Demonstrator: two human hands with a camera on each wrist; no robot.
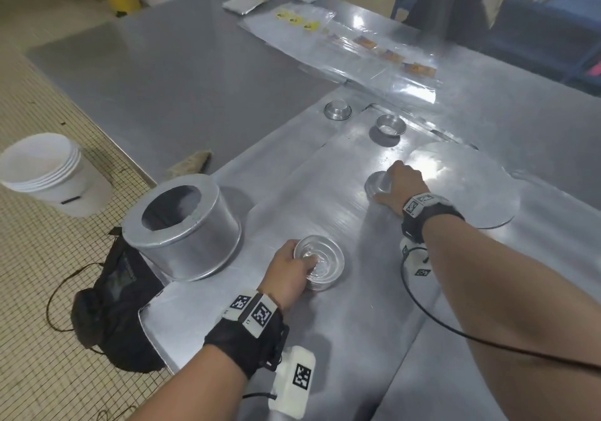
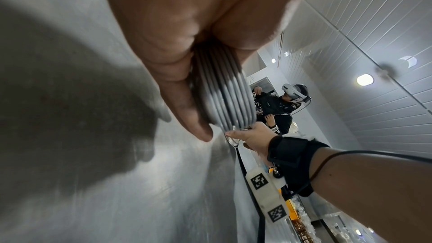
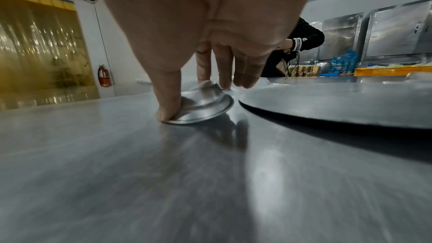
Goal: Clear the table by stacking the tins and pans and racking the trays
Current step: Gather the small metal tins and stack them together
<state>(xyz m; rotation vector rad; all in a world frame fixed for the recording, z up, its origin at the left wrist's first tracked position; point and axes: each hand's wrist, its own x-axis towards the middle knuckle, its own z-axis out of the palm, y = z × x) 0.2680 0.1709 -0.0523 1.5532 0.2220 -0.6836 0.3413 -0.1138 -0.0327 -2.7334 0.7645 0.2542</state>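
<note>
Left hand (image 1: 286,274) gripping stack of nested tins (image 1: 320,263) upright on steel tray (image 1: 292,193), thumb inside top tin. Right hand (image 1: 401,186) pinching upturned tin (image 1: 377,183), thumb at rim, fingers behind, just beside round flat pan (image 1: 471,193). Two more tins (image 1: 338,111) at far end, one upturned, one upright. Big ring mould (image 1: 185,225) left of stack. Steel table (image 1: 179,73) beyond, wrapped packets (image 1: 357,43). Tiled floor (image 1: 48,290), white buckets (image 1: 48,170), black bag (image 1: 117,300). Second person (image 2: 278,106) across.
</note>
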